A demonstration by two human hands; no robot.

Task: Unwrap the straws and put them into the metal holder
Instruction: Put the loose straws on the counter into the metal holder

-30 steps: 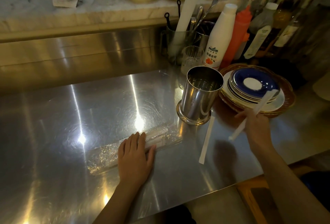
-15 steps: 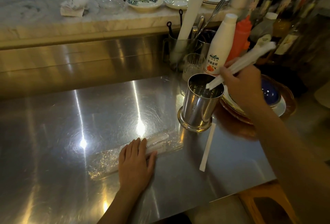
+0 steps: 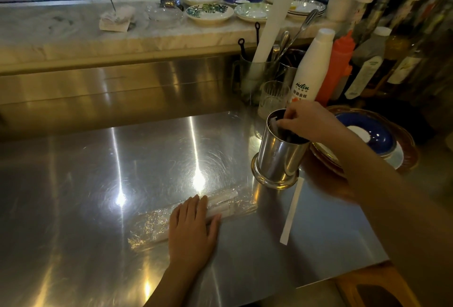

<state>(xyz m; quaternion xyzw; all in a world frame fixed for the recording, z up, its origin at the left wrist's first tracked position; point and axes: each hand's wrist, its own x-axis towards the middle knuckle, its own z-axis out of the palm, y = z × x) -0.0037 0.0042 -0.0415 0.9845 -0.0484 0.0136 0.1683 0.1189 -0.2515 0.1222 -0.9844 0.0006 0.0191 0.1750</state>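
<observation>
The shiny metal holder stands upright on the steel counter, right of centre. My right hand is over its mouth, fingertips dipped just inside the rim; whether they still pinch the straw is hidden in the dark opening. A clear plastic packet of white wrapped straws lies flat in front of the holder, and my left hand presses flat on its middle. One flat white paper wrapper lies loose on the counter to the holder's front right.
A stack of blue and white plates on a brown tray sits right of the holder. Behind it stand a small glass, a white bottle, a red squeeze bottle and a utensil jar. Bowls line the marble ledge.
My right hand lifted a white straw from the plates, tilted it into the holder's mouth and pushed it down; the straw is now out of sight inside. My left hand stayed put.
</observation>
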